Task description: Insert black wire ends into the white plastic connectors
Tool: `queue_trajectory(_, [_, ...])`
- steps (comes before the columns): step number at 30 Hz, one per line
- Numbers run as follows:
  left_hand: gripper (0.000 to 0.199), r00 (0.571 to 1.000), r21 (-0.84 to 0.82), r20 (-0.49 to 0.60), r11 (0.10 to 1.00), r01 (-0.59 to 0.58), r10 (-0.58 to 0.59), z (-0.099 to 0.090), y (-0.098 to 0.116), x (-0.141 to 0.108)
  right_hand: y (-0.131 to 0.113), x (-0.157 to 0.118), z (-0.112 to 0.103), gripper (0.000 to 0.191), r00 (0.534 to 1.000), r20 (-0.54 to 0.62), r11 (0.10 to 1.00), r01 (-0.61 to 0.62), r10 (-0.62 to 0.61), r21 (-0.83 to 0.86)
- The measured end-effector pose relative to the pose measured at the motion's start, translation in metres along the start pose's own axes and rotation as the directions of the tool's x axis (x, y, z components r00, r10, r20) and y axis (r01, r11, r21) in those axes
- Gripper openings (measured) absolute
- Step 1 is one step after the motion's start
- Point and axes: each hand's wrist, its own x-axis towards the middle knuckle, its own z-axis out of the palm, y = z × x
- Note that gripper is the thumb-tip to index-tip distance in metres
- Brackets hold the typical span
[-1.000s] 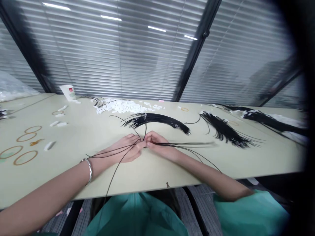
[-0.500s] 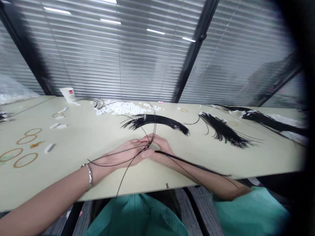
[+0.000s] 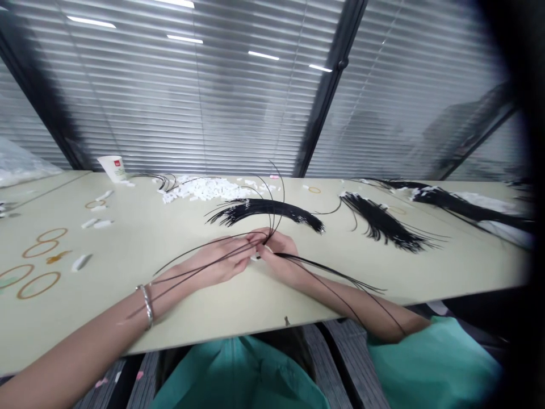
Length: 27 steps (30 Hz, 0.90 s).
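Both hands meet over the table near its front edge, fingers closed on thin black wires (image 3: 213, 255). My left hand (image 3: 223, 258) pinches several wires whose loose ends trail back over its wrist. My right hand (image 3: 279, 255) grips wires too; some stick up past the fingers and others run along the forearm. A small white piece (image 3: 267, 249) shows at the right fingers, partly hidden. Just beyond the hands lies a curved bundle of black wires (image 3: 272, 210), apart from them.
A heap of small white pieces (image 3: 208, 188) lies at the back, near a paper cup (image 3: 113, 168). More wire bundles (image 3: 383, 221) rest to the right. Rubber bands (image 3: 39, 285) and loose white pieces (image 3: 80, 262) are on the left. Window blinds stand behind the table.
The wires in my hands have shifted: several now lie across the left wrist and more stand upright. The right fingers have turned, showing a white piece. The view has moved slightly.
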Motion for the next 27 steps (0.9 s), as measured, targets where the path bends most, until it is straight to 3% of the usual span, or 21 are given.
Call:
queue_trajectory(2, [0.019,0.992,-0.057,0.085,0.993,0.103,-0.098,0.0,-0.006,-0.003,0.005,0.005,-0.004,0.026,0.994,-0.063,0.993,-0.087,0.092,0.085])
queue_trajectory(5, [0.015,0.949,-0.137,0.13,0.943,0.304,-0.287,0.002,-0.015,-0.01,0.015,0.014,-0.014,0.03,0.962,-0.094,0.951,-0.232,0.255,0.206])
queue_trajectory(10, [0.036,0.929,-0.483,0.034,0.808,0.337,-0.367,0.007,-0.023,-0.014,0.032,0.024,-0.035,0.04,0.893,-0.034,0.802,-0.385,0.448,0.456])
queue_trajectory(13, [0.04,0.902,-0.621,0.052,0.694,0.364,-0.428,0.004,-0.026,-0.012,0.035,0.028,-0.05,0.039,0.892,0.048,0.779,-0.417,0.449,0.467])
queue_trajectory(17, [0.042,0.874,-0.675,0.122,0.606,0.421,-0.471,-0.003,-0.031,-0.012,0.034,0.035,-0.083,0.033,0.914,0.125,0.834,-0.403,0.385,0.376])
queue_trajectory(22, [0.045,0.851,-0.717,0.146,0.538,0.443,-0.505,-0.004,-0.044,-0.016,0.041,0.045,-0.136,0.033,0.914,0.004,0.855,-0.382,0.406,0.35])
queue_trajectory(27, [0.049,0.813,-0.745,0.137,0.482,0.461,-0.566,-0.001,-0.055,-0.018,0.048,0.054,-0.165,0.033,0.911,-0.093,0.852,-0.334,0.401,0.403])
